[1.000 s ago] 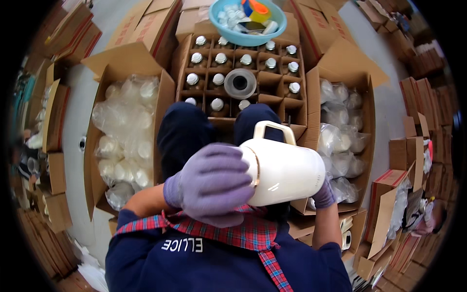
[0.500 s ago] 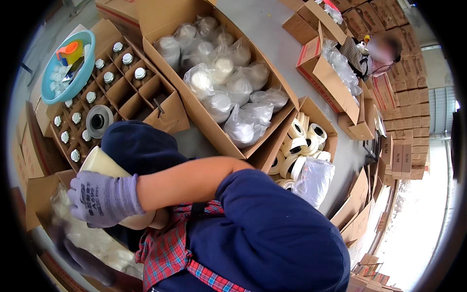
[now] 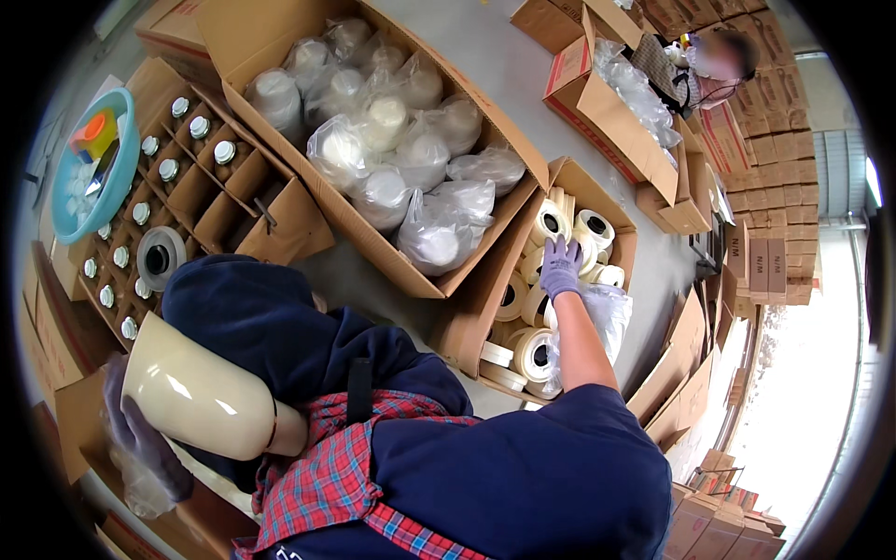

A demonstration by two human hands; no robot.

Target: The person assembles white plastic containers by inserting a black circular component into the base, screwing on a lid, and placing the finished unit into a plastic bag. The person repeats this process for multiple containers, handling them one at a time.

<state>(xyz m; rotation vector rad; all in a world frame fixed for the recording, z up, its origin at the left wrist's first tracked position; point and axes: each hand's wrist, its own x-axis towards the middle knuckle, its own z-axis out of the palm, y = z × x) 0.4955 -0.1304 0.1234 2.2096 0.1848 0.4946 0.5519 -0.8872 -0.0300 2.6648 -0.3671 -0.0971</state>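
My left hand (image 3: 145, 434), in a purple-grey glove, is closed around the wide end of a glossy cream vessel (image 3: 205, 387). The vessel lies tilted across my lap, its narrower neck toward the plaid apron. Out to the right, my gloved right hand (image 3: 561, 268) reaches into a cardboard box (image 3: 467, 331) of cream ring-shaped parts (image 3: 532, 355), several with black centres. Its fingers are stretched out over the rings, touching or just above them. A clear plastic bag (image 3: 607, 317) lies beside that wrist. Crumpled clear plastic (image 3: 140, 485) shows below my left hand.
A large carton (image 3: 373, 266) of bagged white items stands ahead. To the left are a divided carton (image 3: 219, 219) with white-capped bottles, a grey round part (image 3: 161, 257) and a blue basin (image 3: 126, 149). Another person (image 3: 714, 70) sits at the far right near open boxes (image 3: 616, 121).
My right hand has let go of the cream vessel and moved right to the box of rings. My left hand has come up and taken hold of the vessel. The view has shifted slightly.
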